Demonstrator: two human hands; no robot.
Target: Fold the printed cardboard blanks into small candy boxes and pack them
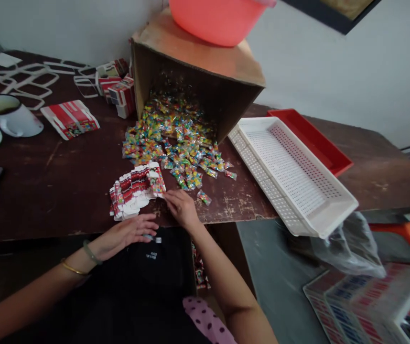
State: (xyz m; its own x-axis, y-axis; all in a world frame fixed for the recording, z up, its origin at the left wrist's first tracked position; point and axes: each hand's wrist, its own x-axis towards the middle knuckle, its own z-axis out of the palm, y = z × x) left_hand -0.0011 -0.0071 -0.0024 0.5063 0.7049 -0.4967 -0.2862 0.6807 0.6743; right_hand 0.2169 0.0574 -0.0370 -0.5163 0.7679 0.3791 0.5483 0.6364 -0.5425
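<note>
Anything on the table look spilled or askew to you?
Yes. Candy packets spread loosely from the open cardboard box onto the table; one packet lies apart beside the right hand. The white basket sits askew, its near end overhanging the table's front edge.

Around my left wrist [81,261] I wore two bangles: a smooth greyish-green one [91,255] and, farther up, a slim gold-coloured one [73,269]. My right forearm [221,267] was bare. Black cloth [155,282] with tiny white lettering [151,255] covered my front; pink dark-dotted fabric [205,317] showed beside it.
</note>
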